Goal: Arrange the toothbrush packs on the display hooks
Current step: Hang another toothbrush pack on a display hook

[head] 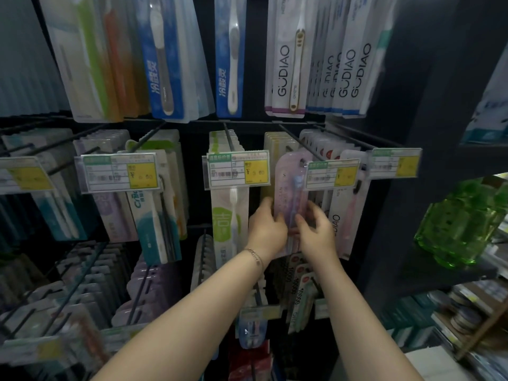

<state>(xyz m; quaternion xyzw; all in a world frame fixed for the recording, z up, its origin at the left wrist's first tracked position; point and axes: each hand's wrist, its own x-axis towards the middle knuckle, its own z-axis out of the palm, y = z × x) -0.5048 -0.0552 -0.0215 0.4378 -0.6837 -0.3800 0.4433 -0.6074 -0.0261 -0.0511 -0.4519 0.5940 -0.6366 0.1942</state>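
Note:
A pale lilac toothbrush pack (290, 185) stands upright in front of the middle row of display hooks, its hang hole up near the tip of a black hook (301, 145). My left hand (266, 229) grips the pack's lower left edge. My right hand (316, 232) pinches its lower right edge. Whether the hole sits on the hook cannot be told. Behind it hang yellow packs and white GUDIAO packs (345, 215). A white and green pack (229, 215) hangs just to the left.
Price tags (237, 169) stick out at the hook ends across the row. Further rows of packs hang above (288, 61) and below (298, 295). A dark shelf post (406, 133) stands at the right, with green bottles (461, 224) on the shelf beyond it.

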